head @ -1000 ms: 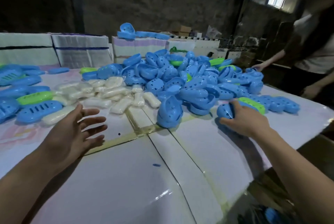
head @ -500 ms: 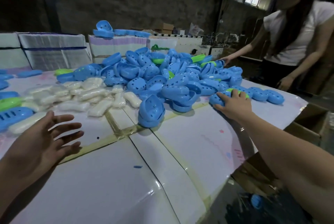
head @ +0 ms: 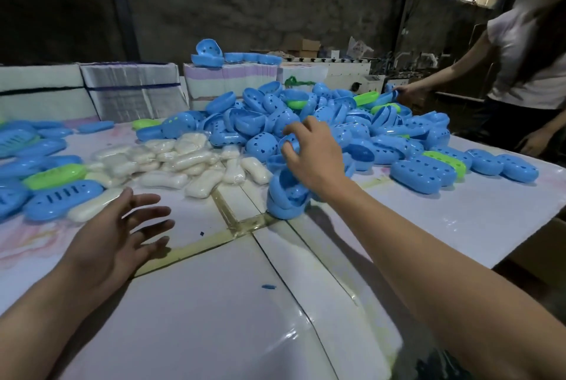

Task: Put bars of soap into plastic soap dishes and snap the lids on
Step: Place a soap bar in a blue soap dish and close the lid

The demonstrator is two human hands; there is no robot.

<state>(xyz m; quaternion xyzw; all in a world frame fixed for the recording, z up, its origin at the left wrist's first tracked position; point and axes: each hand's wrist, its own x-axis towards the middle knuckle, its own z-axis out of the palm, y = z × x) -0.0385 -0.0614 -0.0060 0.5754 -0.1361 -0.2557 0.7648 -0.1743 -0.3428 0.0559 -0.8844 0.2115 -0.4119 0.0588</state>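
Note:
A heap of blue soap dish halves (head: 361, 122), a few of them green, covers the back of the white table (head: 214, 312). Wrapped white soap bars (head: 171, 159) lie left of the heap. My right hand (head: 312, 156) reaches over the heap's near edge, its fingers and thumb curled round a blue dish half (head: 289, 141). Just below it stands a nested stack of blue halves (head: 284, 198). Near the soap bars, my left hand (head: 119, 241) hovers low over the table, fingers spread and holding nothing.
Closed blue dishes (head: 419, 177) lie at the right, more blue and green ones (head: 55, 175) at the left. White bundled stacks (head: 128, 91) line the back. Another person (head: 526, 57) stands at the far right, one hand at the heap. The table's right edge drops off.
My right hand let go of the closed dish at the right and moved left onto the heap. My left hand stayed open and spread, shifting slightly.

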